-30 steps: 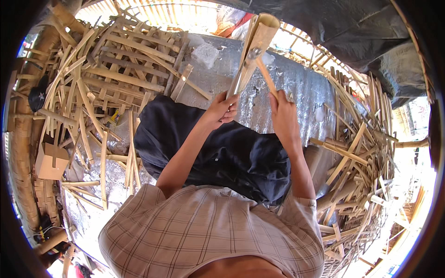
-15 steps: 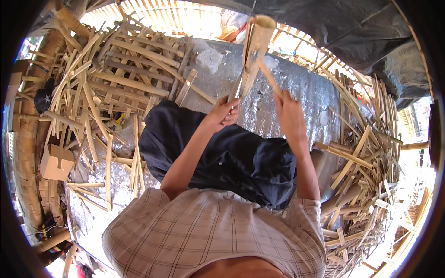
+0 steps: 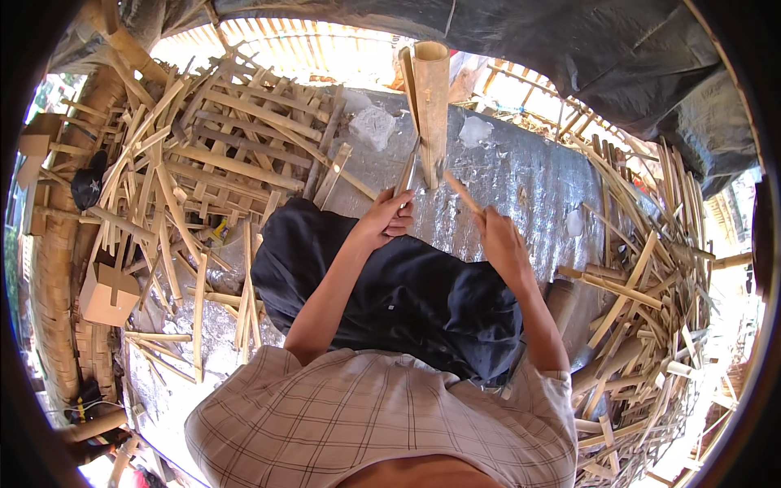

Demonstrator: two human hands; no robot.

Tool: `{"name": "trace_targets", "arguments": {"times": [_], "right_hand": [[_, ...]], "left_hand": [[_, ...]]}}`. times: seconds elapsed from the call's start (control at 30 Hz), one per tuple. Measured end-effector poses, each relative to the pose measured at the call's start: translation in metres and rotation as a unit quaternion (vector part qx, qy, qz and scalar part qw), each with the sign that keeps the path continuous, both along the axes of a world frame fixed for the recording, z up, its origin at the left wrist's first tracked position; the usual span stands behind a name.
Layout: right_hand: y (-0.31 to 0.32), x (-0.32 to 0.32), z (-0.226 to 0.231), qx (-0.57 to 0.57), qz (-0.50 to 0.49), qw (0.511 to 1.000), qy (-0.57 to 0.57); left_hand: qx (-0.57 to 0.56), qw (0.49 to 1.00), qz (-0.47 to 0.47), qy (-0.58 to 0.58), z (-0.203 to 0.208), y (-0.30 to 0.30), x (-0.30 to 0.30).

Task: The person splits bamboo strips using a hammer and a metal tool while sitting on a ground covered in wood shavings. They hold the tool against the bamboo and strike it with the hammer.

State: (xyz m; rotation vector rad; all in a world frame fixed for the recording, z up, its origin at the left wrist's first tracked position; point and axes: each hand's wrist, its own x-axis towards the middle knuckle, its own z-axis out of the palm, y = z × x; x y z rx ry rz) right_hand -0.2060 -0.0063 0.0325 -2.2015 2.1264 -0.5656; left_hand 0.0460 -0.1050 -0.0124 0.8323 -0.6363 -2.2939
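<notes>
A thick hollow bamboo length (image 3: pixel 431 106) stands in front of me, with a split-off bamboo strip (image 3: pixel 408 85) leaning out on its left side. My left hand (image 3: pixel 384 220) is closed around the lower end of a narrow metal blade (image 3: pixel 407 169). The blade's upper end reaches the gap between strip and bamboo; how deep it sits I cannot tell. In my right hand (image 3: pixel 502 242) is a hammer (image 3: pixel 464 193) with a pale wooden handle. Its small dark head is close to the bamboo's lower right side; whether they touch is unclear.
Bamboo slats and strips (image 3: pixel 236 134) lie heaped at the left, and another tangled pile (image 3: pixel 643 309) fills the right. A cardboard box (image 3: pixel 110 294) and a dark cap (image 3: pixel 87 180) are at the far left. Black sheeting (image 3: pixel 602 49) hangs overhead. A grey sheet (image 3: pixel 521 163) covers the ground.
The bamboo's tilt has changed from leaning right to nearly upright. The hammer has come down along it towards me. My left hand keeps its hold on the blade.
</notes>
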Motion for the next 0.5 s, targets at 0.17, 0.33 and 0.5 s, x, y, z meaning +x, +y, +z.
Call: {"name": "trace_targets", "arguments": {"times": [0.17,0.33,0.5], "right_hand": [[-0.019,0.031,0.129,-0.079,-0.067,0.975,-0.195],[-0.040,0.018,0.024,-0.031,-0.037,0.984,-0.174],[-0.042,0.004,0.011,0.040,-0.020,0.994,-0.096]], "left_hand": [[0.007,0.999,-0.014,0.031,-0.006,0.005,-0.001],[0.008,1.000,-0.010,-0.019,0.007,0.011,-0.019],[0.005,0.998,0.004,-0.063,-0.001,0.015,-0.018]]}}
